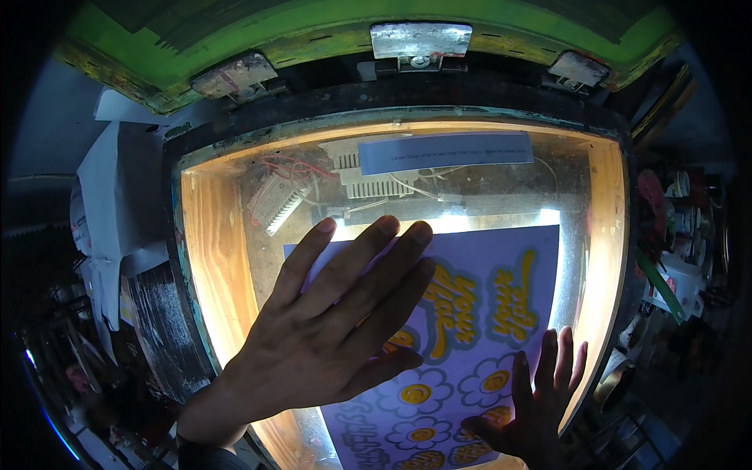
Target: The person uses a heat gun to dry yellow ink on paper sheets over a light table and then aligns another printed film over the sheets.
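A purple printed sheet (486, 251) lies on the lit glass of a wooden light box (211, 235). Yellow-orange lettering, flowers and smiley shapes with grey outlines cover it. My left hand (337, 321) is over the sheet's far left part, fingers stretched out toward the far edge, holding nothing. My right hand (540, 407) rests at the sheet's right side lower down, its fingers spread. Whether each palm presses on the sheet or hovers just above it, I cannot tell. Part of the printing is hidden under my left hand.
Beyond the box, metal hinge clamps (421, 41) hold a green-stained screen frame (313, 39). A paper strip (446, 153) lies on the glass, with wires and pale slotted parts (278, 196) beneath. White paper (117, 180) stands at the left; containers (674, 286) crowd the right.
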Motion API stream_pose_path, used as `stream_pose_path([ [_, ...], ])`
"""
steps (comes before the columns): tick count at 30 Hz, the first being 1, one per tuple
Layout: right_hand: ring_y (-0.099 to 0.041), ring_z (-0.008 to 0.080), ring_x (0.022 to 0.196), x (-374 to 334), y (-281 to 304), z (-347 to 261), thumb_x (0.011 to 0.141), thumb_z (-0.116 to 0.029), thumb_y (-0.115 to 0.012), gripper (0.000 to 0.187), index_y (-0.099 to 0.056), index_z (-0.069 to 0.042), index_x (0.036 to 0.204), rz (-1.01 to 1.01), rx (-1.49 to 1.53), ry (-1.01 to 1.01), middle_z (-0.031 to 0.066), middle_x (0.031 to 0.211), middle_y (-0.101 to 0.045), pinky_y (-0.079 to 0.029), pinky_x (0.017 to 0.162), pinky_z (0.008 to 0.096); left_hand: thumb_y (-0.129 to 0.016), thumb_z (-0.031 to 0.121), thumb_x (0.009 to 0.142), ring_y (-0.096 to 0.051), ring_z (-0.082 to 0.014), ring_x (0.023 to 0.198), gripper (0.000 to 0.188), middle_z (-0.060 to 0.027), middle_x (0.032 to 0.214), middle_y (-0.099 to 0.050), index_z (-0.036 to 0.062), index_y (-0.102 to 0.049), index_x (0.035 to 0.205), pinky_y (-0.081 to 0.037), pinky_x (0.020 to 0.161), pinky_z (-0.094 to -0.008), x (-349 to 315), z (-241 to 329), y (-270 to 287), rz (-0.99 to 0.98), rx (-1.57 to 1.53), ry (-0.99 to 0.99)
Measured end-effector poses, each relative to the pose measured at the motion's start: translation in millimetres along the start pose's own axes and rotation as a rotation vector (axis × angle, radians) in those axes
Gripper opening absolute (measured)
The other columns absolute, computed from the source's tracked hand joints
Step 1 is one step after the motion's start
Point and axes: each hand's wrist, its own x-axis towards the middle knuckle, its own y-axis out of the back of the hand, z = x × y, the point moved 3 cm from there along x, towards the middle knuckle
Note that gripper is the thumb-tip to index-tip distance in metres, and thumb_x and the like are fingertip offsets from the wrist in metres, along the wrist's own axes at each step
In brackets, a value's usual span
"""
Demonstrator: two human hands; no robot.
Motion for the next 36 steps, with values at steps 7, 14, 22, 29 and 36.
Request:
stream_pose_path([
  [7,-0.023,0.0555,0.153,1.3,-0.4,0.3,0.086,-0.087,-0.052,0.112,-0.019,-0.019,0.168,0.008,0.006,0.0,0.0286,0.169,-0.02,-0.012,0.117,0.0791,-0.071,0.061,0.086,-0.038,-0.0326,0.151,0.081,-0.0132,0.159,-0.049,0.0035,-0.06,0.141,-0.02,0.127,-0.0539,-0.1,2.0,3.2,-0.026,0.0,0.008],
  [14,-0.025,0.0499,0.154,9.6,6.6,-5.6,0.081,-0.087,-0.058,0.108,-0.042,-0.012,0.158,0.064,0.052,0.006,0.0245,0.162,-0.037,-0.012,0.118,0.0781,-0.072,0.059,0.085,-0.037,-0.0331,0.15,0.083,-0.0124,0.163,-0.043,0.0025,-0.058,0.144,-0.023,0.125,-0.0545,2.5,1.5,4.1,-0.002,-0.009,-0.022],
  [22,-0.025,0.0499,0.154,13.1,6.9,-7.8,0.085,-0.078,-0.064,0.102,-0.042,-0.01,0.158,0.123,0.109,0.021,0.0253,0.165,-0.032,-0.014,0.119,0.0751,-0.071,0.053,0.09,-0.038,-0.0348,0.15,0.075,-0.0117,0.163,-0.042,0.0028,-0.058,0.144,-0.027,0.123,-0.0559,-4.1,2.9,-2.0,0.083,0.008,-0.037],
  [29,-0.019,0.0441,0.158,7.4,6.9,-10.1,0.091,-0.072,-0.061,0.098,-0.035,-0.008,0.162,0.224,0.116,0.023,0.0242,0.169,-0.025,-0.012,0.123,0.0686,-0.061,0.05,0.101,-0.041,-0.0339,0.15,0.067,-0.0118,0.162,-0.046,0.0056,-0.052,0.15,-0.028,0.123,-0.057,-4.7,5.2,-10.3,0.148,0.181,-0.068],
  [36,-0.016,0.0432,0.159,-54.1,-11.8,-30.1,0.094,-0.066,-0.063,0.097,-0.03,-0.007,0.164,0.213,0.205,-0.015,0.0257,0.171,-0.019,-0.01,0.124,0.0656,-0.058,0.046,0.104,-0.041,-0.0316,0.15,0.057,-0.0113,0.16,-0.049,0.0099,-0.055,0.149,-0.026,0.125,-0.0513,-6.5,-3.6,-14.9,0.224,0.198,-0.089],
])
